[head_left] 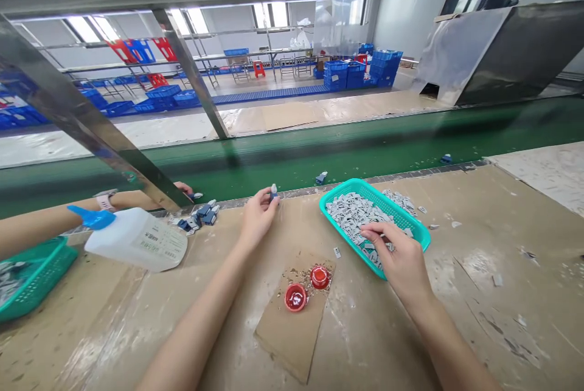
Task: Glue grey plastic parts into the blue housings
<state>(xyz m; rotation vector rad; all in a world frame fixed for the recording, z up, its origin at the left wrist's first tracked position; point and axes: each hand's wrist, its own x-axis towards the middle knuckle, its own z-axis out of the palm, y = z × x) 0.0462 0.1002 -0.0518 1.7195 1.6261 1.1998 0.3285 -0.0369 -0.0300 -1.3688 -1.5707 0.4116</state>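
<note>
My left hand (258,216) is closed on a small blue-and-white plastic part (274,192), held upright near the belt's edge. Over the green basket (418,238) is my right hand (398,252), thumb and forefinger pinched together above many small grey plastic pieces (353,213). Whether a piece sits in that pinch is too small to make out. Between my forearms, two small red cups (295,298) stand on a wet piece of cardboard (292,339); shiny liquid shows in the nearer one. One loose grey piece (337,252) lies left of the basket.
A green conveyor belt (274,163) crosses ahead, carrying blue-and-white parts (322,178). At left lie a white bottle with blue nozzle (141,239), a pile of parts (203,214) and another green basket (41,284). A co-worker's arm (132,199) reaches behind the metal post (123,160).
</note>
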